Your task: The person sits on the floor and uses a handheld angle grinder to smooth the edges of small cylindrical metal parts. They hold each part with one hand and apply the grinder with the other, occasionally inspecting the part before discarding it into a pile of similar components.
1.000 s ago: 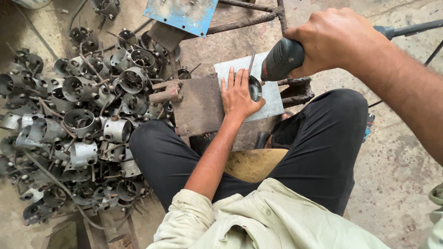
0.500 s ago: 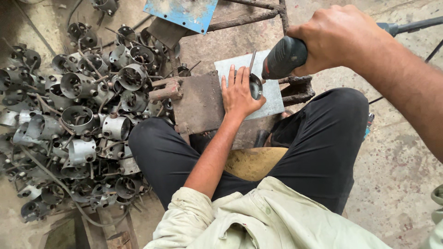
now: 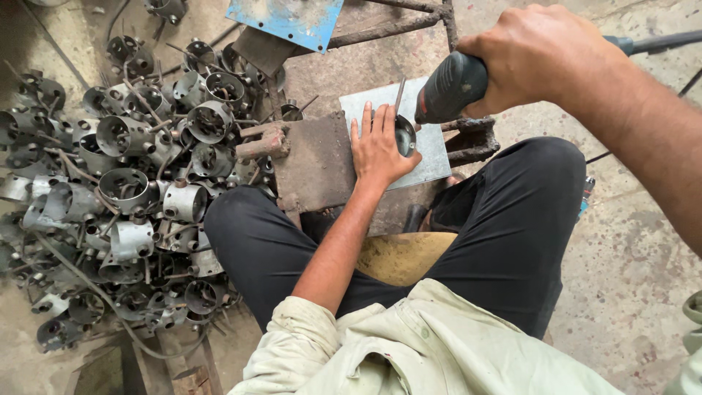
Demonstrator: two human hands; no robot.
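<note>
Rough concrete floor [image 3: 629, 292], stained and gritty, spreads beneath a person seated low with knees apart in black trousers [image 3: 512, 219] and a pale shirt [image 3: 409, 344].

At the centre of the scene a small round metal cup [image 3: 404, 135] sits on a grey plate [image 3: 431, 146]. Left hand [image 3: 379, 146] lies flat, fingers stretched and together, pressing down beside the cup with the thumb edge against it; it grips nothing. Right hand [image 3: 537, 58] is closed tight round the dark body of a power drill [image 3: 450, 86], held just above and to the right of the left hand. A thin bit [image 3: 399, 93] runs from the drill's nose down towards the cup; whether it touches the metal cannot be told.

Under the left palm and wrist, the plate overlaps a rusty block [image 3: 314, 161] between the knees. A rusty bar [image 3: 259, 143] juts from the block's far side, away from the right hand. Beyond the fingertips a blue sheet [image 3: 289, 18] lies on the floor, with a rusted rod frame [image 3: 409, 25] next to it. A cable [image 3: 658, 40] trails off behind the right wrist.

Well to the outside of the left arm, a large heap of grey cylindrical metal housings [image 3: 124, 190], open-ended and tangled with wires, covers the ground.
</note>
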